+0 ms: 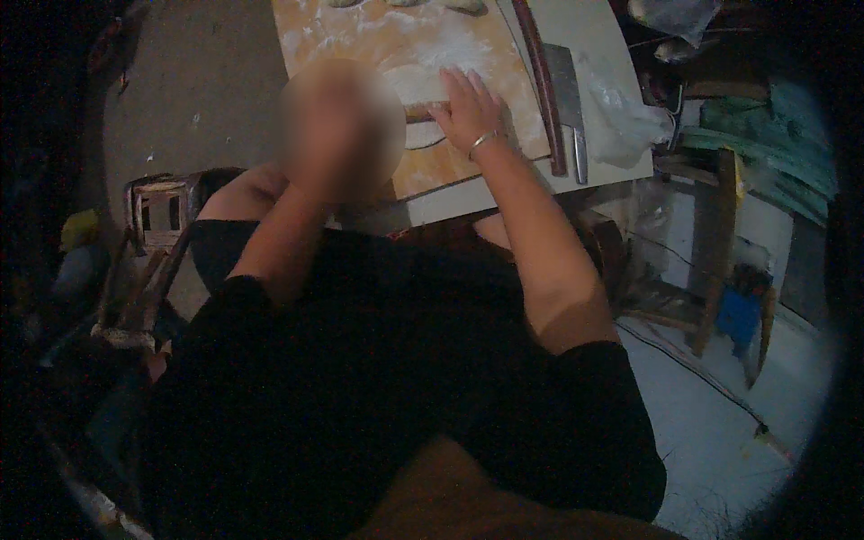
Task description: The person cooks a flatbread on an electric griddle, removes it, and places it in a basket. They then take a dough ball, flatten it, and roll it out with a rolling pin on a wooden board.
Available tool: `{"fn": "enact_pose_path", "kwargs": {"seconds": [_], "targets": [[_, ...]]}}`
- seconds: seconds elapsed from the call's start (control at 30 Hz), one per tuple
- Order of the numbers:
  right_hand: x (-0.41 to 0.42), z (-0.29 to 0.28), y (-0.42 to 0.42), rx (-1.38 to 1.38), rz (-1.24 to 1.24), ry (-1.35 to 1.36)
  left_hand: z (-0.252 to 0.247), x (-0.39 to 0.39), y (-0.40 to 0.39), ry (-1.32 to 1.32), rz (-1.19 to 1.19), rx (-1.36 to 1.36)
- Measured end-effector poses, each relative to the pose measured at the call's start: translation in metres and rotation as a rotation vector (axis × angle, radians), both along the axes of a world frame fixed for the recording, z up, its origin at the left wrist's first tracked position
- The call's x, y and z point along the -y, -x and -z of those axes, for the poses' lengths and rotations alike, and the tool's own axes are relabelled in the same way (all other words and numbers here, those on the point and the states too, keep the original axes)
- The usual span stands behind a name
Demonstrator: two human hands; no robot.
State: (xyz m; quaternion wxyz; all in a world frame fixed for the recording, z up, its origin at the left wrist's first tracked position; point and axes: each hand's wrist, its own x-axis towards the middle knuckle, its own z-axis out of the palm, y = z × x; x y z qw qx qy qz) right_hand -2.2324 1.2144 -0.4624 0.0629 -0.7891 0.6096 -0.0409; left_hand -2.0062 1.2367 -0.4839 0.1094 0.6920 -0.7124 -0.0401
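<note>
A flattened piece of dough [415, 84] lies on a floured wooden board [432, 177]. Across the dough runs a short wooden rolling pin [422, 113]. My right hand [470, 111], with a bracelet at the wrist, rests over the pin's right end, its fingers spread forward. A round blur covers my left hand [331, 128] near the pin's left end, so its fingers and its hold cannot be made out. Several dough pieces [462, 4] sit at the board's far edge.
A long dark wooden rod [545, 88] and a cleaver [567, 88] lie along the board's right side, on a pale tabletop [611, 34]. Beside them is a clear plastic bag [617, 128]. A wooden chair [152, 250] stands at the left, and a cable [702, 371] crosses the floor at right.
</note>
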Motion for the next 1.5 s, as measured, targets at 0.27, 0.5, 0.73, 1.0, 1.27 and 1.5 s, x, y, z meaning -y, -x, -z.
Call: {"fn": "enact_pose_path", "kwargs": {"seconds": [0.27,0.5,0.73,1.0,1.27,1.5], "targets": [[0.086,0.018,-0.015,-0.080,0.092,0.053,0.014,0.060,-0.009,0.190,0.050,0.008],[0.110,-0.029,-0.039,0.023,0.184,-0.191,0.036,0.097,-0.028,0.208,0.077,0.297],[0.090,0.011,-0.017,-0.051,0.118,-0.016,0.008,0.073,-0.005,0.055,-0.022,0.035],[-0.010,0.022,0.017,0.011,0.084,0.084,0.005,-0.012,0.017,0.008,0.151,0.055],[-0.097,0.019,0.034,-0.052,0.018,0.041,-0.007,-0.082,0.019,-0.065,0.277,-0.121],[-0.093,0.008,0.023,-0.055,-0.010,0.044,-0.003,-0.094,0.016,-0.038,0.244,-0.184]]}}
